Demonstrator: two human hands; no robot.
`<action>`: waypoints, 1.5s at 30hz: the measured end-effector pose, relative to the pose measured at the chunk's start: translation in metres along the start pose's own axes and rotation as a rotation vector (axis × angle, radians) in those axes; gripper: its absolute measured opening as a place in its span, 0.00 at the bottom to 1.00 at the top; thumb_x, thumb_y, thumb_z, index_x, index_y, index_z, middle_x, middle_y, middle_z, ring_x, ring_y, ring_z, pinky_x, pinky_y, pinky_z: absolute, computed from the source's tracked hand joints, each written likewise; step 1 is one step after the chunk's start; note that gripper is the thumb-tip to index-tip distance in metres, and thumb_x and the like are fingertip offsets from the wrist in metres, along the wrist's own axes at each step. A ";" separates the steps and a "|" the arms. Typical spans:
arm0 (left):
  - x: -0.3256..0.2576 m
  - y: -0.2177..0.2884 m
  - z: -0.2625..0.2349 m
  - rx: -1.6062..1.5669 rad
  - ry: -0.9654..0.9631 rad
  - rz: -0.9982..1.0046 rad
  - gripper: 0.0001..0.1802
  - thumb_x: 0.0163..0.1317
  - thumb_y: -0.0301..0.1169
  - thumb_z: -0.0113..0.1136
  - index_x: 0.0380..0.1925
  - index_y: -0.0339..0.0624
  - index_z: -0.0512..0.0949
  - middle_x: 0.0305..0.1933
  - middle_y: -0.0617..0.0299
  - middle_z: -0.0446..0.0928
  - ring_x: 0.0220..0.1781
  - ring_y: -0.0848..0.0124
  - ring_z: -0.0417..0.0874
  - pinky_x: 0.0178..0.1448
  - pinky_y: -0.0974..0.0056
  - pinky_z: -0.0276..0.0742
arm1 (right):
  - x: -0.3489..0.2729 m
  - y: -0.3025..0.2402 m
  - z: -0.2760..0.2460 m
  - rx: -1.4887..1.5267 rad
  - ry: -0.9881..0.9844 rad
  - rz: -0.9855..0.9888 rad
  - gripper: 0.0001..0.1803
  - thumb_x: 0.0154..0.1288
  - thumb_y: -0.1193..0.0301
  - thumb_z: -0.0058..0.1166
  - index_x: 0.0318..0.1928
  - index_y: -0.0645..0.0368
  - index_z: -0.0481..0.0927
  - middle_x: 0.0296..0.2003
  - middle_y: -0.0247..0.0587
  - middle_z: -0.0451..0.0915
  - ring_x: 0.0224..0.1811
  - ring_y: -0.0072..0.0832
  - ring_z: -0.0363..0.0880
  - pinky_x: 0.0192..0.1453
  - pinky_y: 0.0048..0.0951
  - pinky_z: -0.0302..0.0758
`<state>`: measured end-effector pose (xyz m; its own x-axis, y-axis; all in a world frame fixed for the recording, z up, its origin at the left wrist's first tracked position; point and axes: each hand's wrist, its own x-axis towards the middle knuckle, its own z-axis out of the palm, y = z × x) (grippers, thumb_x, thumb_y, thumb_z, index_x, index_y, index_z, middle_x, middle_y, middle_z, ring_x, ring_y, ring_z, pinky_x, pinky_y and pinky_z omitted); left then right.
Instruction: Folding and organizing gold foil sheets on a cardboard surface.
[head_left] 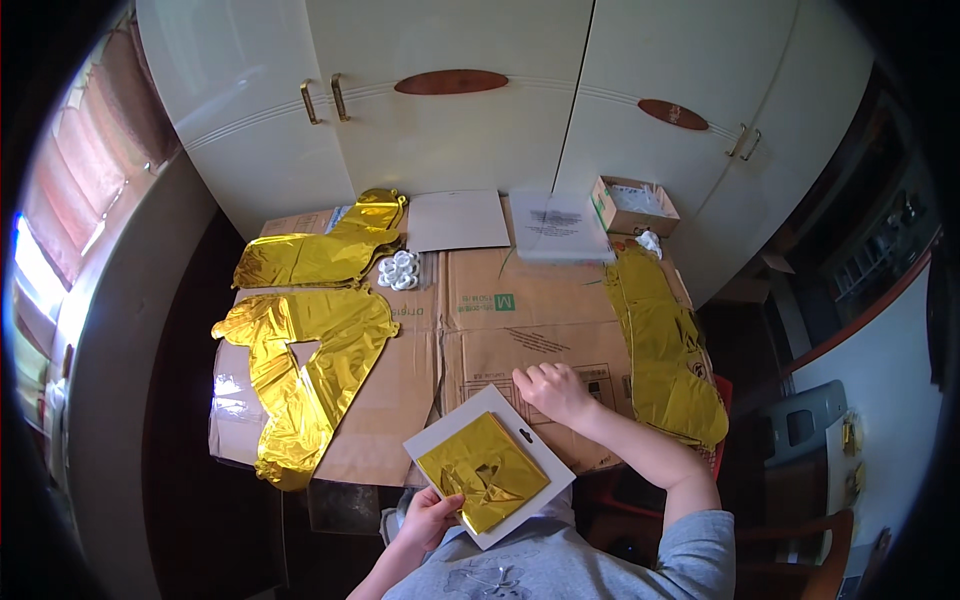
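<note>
My left hand (430, 516) grips the lower left edge of a white backing card (552, 470), its thumb pressed on a folded gold foil balloon (478, 468) that lies flat on the card. The card is tilted in front of my chest, with a hang hole near its right corner. Just beyond its upper right edge, my right hand (553, 391) is raised with the fingers curled closed, apart from the card. Whatever those fingers may hold is hidden.
A flattened cardboard box (520, 300) covers the table. Unfolded gold foil balloons lie at its left (310, 360) and right (665, 350). Towards the back are white rings (399, 270), a grey card (458, 220), a clear plastic bag (562, 228) and a small box (632, 208). Cabinets stand behind.
</note>
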<state>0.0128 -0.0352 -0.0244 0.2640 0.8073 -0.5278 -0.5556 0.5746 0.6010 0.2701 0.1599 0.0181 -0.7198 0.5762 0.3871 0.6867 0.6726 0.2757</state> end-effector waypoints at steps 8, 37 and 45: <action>0.005 0.013 0.008 0.029 0.065 0.110 0.12 0.68 0.24 0.54 0.50 0.35 0.75 0.49 0.53 0.82 0.47 0.64 0.85 0.48 0.57 0.85 | -0.007 -0.012 -0.017 0.483 -0.131 0.178 0.07 0.59 0.66 0.57 0.27 0.53 0.76 0.26 0.35 0.77 0.28 0.33 0.83 0.32 0.35 0.81; 0.033 -0.004 0.047 0.010 0.081 0.191 0.12 0.70 0.24 0.52 0.51 0.34 0.72 0.51 0.52 0.80 0.51 0.62 0.84 0.55 0.53 0.83 | 0.009 -0.073 -0.047 0.201 -0.019 0.244 0.07 0.54 0.70 0.59 0.29 0.53 0.74 0.27 0.33 0.73 0.30 0.27 0.80 0.30 0.27 0.80; 0.019 -0.009 0.044 -0.020 0.107 0.182 0.12 0.70 0.24 0.52 0.52 0.35 0.73 0.53 0.52 0.79 0.52 0.62 0.83 0.56 0.52 0.83 | 0.003 -0.082 -0.049 0.215 -0.049 0.208 0.05 0.54 0.71 0.57 0.29 0.52 0.73 0.27 0.32 0.73 0.31 0.25 0.80 0.26 0.26 0.80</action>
<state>0.0571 -0.0186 -0.0138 0.0734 0.8779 -0.4732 -0.6024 0.4171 0.6806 0.2165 0.0843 0.0396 -0.5732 0.7302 0.3719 0.7867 0.6174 0.0002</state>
